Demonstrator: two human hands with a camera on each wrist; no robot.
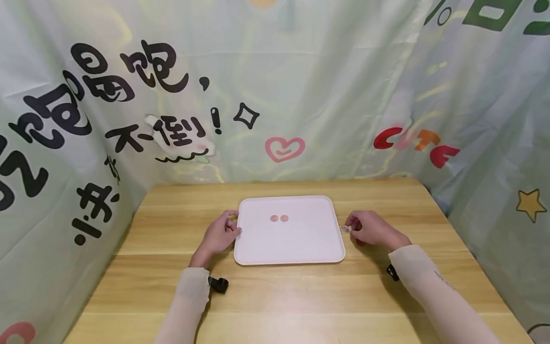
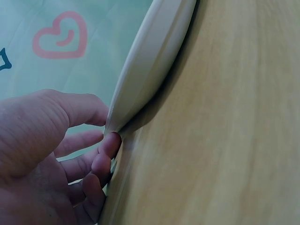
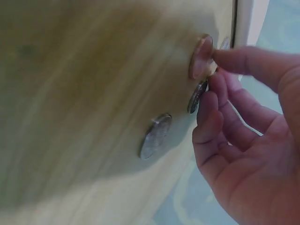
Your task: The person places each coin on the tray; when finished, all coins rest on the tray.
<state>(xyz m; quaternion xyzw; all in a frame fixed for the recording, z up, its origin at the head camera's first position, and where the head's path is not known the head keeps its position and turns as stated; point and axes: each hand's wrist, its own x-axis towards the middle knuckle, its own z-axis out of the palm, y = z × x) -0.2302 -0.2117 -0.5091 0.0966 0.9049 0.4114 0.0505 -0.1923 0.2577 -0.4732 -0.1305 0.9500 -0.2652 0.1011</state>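
Tray (image 1: 292, 243): white, smooth, rectangular with rounded corners and a raised rim; lay between the two hands.
Pair of discs (image 1: 284, 218): coppery pink, round and flat; lay side by side on the tray, nearer the left hand than the right.
Coppery coin (image 3: 200, 58): round, shiny; on the table just beside the right thumb tip.
Dark coin (image 3: 197, 97): beside the bent right fingers.
Silvery coin (image 3: 156, 137): flat, dull shine; a little apart from the right fingers.
Table (image 1: 275, 301): pale wood-look top, streaked grain, under both hands.
Cloth (image 1: 335, 95): pale green, creased, printed; hung beyond the hands.
Left hand (image 1: 220, 233): thumb on the tray's rim, fingertips under it; gripped that edge.
Right hand (image 1: 369, 227): beyond the tray's opposite edge, fingers bent, thumb near fingertips over the coins; could not tell whether it gripped one.
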